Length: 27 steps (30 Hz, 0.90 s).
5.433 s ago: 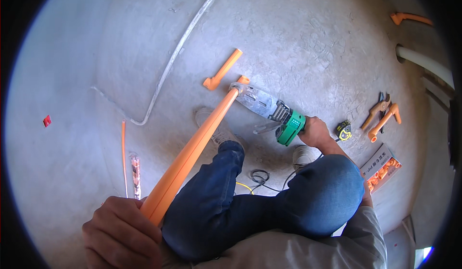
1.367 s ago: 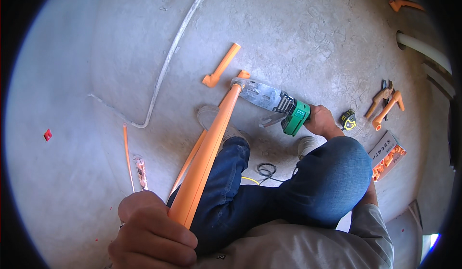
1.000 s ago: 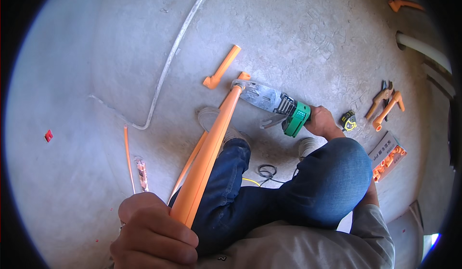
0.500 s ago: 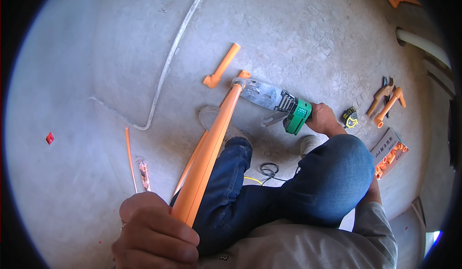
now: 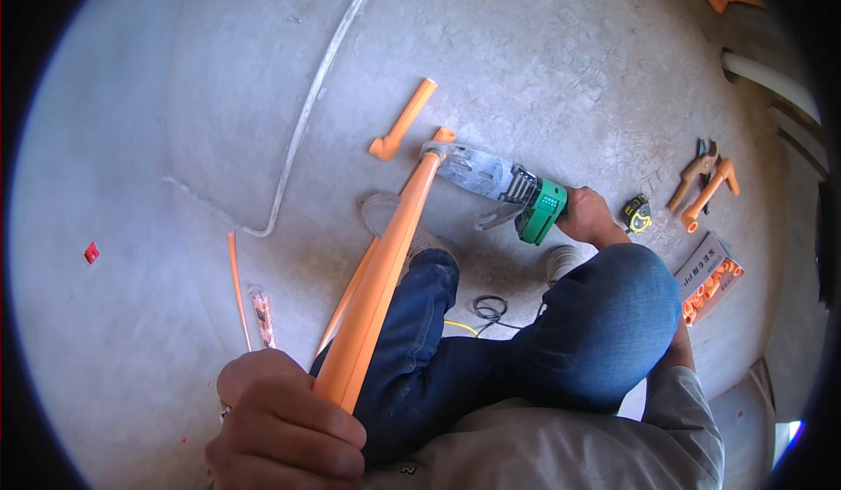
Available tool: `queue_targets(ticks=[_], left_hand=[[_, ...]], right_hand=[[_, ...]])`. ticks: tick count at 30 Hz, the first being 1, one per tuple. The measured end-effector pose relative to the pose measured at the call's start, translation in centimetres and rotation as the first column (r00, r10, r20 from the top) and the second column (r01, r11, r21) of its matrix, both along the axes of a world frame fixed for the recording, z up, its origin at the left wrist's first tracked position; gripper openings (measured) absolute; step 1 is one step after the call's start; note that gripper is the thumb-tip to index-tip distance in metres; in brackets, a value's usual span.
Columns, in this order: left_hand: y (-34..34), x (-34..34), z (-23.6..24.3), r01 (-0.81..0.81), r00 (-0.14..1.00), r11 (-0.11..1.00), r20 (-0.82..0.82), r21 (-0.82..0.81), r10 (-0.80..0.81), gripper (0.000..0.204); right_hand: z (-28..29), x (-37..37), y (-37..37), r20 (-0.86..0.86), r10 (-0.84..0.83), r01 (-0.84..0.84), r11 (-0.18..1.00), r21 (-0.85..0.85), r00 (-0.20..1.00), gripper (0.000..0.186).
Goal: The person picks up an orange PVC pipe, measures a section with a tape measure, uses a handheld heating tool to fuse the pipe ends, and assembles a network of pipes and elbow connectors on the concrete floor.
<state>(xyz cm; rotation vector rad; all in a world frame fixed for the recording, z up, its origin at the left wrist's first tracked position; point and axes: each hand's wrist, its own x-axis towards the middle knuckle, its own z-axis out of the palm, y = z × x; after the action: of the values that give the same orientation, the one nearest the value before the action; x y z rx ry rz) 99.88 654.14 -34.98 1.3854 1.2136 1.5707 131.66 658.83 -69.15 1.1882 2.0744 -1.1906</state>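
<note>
Closed around the near end of a long orange plastic pipe (image 5: 377, 297) is my left hand (image 5: 285, 424). The pipe slants away from me, and its far end meets the heating head of a pipe fusion welder (image 5: 477, 173), at the tip of its flat grey plate. My right hand (image 5: 589, 217) grips the welder by its green body, with the fingers partly hidden behind it. Just beyond the plate's tip an orange fitting (image 5: 445, 134) shows; whether it touches the heating head I cannot tell. An orange pipe piece with an elbow (image 5: 405, 120) lies on the floor farther off.
Right of my right hand lie a tape measure (image 5: 638, 214), pipe cutters (image 5: 694, 177), another orange elbow piece (image 5: 711, 194) and a box of orange fittings (image 5: 714, 282). A black cable (image 5: 491, 309) coils between my legs. A pale conduit (image 5: 307, 109) bends across the floor on the left.
Almost nothing differs. My left hand and the near end of the pipe have shifted very slightly to the right; the welder stays in place.
</note>
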Motion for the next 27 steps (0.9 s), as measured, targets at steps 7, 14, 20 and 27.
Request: queue_targets(ticks=[7, 14, 20, 27], left_hand=[[-0.07, -0.14, -0.26, 0.014, 1.0, 1.0, -0.013, 0.015, -0.014, 0.024], [0.02, -0.23, -0.16, 0.015, 0.999, 1.0, -0.028, 0.007, -0.015, 0.025], [0.1, -0.6, -0.14, 0.06, 0.998, 0.998, -0.022, -0.009, -0.06, 0.025], [0.19, -0.61, 0.18, 0.087, 0.995, 0.995, -0.033, -0.057, -0.089, 0.023]], right_hand=[[-0.32, 0.06, -0.19, -0.011, -0.001, 0.001, 1.0, 0.0, 1.0, 0.027], [-0.58, 0.2, -0.21, -0.022, -0.011, 0.011, 1.0, 0.001, 1.0, 0.026], [-0.27, 0.09, -0.08, -0.023, -0.013, 0.013, 1.0, -0.007, 1.0, 0.027], [-0.37, 0.21, -0.19, -0.034, -0.016, 0.015, 1.0, -0.014, 0.999, 0.028]])
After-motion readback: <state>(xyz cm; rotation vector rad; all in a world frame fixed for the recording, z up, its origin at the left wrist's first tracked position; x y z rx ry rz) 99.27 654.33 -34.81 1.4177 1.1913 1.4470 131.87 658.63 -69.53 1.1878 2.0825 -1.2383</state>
